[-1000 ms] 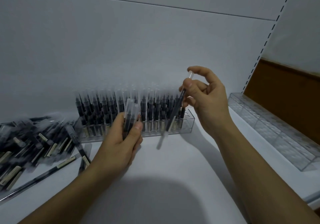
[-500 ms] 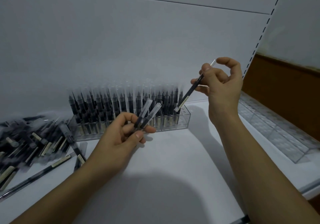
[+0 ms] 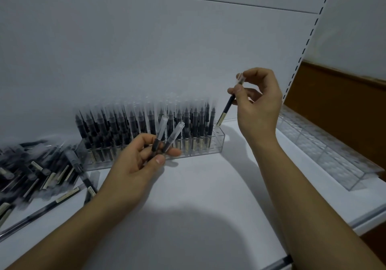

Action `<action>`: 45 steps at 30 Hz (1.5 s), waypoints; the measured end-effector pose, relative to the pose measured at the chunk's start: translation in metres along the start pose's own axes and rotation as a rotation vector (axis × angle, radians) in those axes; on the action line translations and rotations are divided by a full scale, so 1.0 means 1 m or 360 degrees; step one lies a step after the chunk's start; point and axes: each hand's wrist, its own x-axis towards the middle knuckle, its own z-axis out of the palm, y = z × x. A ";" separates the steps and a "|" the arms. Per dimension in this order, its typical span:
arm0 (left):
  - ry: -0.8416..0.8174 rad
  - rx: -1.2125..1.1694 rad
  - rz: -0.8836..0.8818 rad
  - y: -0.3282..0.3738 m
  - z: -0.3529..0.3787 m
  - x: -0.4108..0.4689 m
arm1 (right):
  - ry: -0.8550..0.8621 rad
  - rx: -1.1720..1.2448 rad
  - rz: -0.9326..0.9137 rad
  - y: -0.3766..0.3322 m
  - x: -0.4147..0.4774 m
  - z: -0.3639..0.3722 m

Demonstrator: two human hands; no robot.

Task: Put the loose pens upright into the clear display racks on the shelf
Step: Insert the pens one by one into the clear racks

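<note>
A clear display rack stands against the shelf's back wall, nearly full of upright dark pens. My right hand pinches one dark pen near its clear cap and holds it tilted, its lower tip just above the rack's right end. My left hand is in front of the rack and grips two pens with clear caps pointing up and to the right. A pile of loose pens lies on the shelf at the left.
A second clear rack, holding no pens, lies along the shelf at the right, beside a brown panel. The white shelf has a front edge low in view. A slotted upright runs up the right side.
My right hand has carried its pen up and to the right, from in front of the rack to above its right end. My left hand's two pens have fanned apart.
</note>
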 end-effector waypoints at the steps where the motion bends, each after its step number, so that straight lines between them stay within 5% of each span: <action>1: 0.0004 0.0007 0.0003 0.001 0.000 0.000 | -0.0007 -0.0016 -0.0008 0.001 0.000 0.001; 14: 0.0083 -0.0062 0.0049 0.004 0.003 0.000 | -0.0079 -0.0008 0.0042 0.011 -0.003 0.005; 33: 0.0082 -0.0109 0.0049 0.003 0.003 0.001 | -0.0532 -0.0320 -0.0010 0.025 -0.008 0.007; 41: 0.0122 -0.0204 0.0028 0.000 0.001 0.003 | -0.0221 -0.0178 -0.0350 -0.003 -0.016 0.007; 45: 0.0132 -0.0342 -0.0017 0.001 0.001 0.003 | -0.0663 0.0235 -0.0217 -0.017 -0.028 0.011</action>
